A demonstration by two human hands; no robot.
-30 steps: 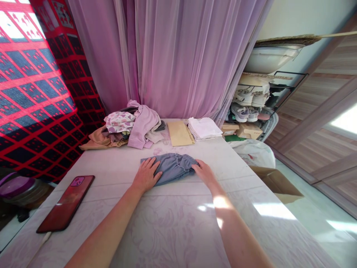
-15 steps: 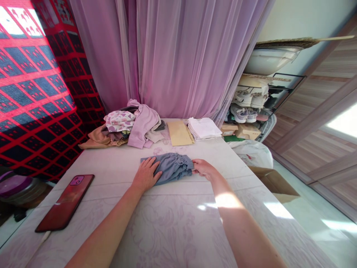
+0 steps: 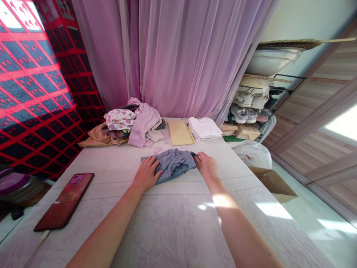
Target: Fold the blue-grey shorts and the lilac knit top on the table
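Note:
In the head view, blue-grey pants [image 3: 175, 163] with a gathered elastic waistband lie folded and somewhat rumpled on the table. My left hand [image 3: 147, 174] rests flat on their left end, fingers spread. At the right end, my right hand [image 3: 205, 165] pinches the waistband's far corner, where a darker bit of cloth shows by the fingertips. Part of the thumb side is hard to make out.
Behind the pants are a heap of clothes [image 3: 145, 121], a folded yellow cloth [image 3: 180, 133] and a white folded stack [image 3: 205, 128]. A red phone [image 3: 65, 201] with a cable lies left on the patterned tablecloth [image 3: 161, 227]. An open cardboard box [image 3: 272, 182] stands beyond the right edge.
My right hand has moved slightly up and right, pulling the waistband corner out, so that end of the pants looks flatter and wider. My left hand stays in place.

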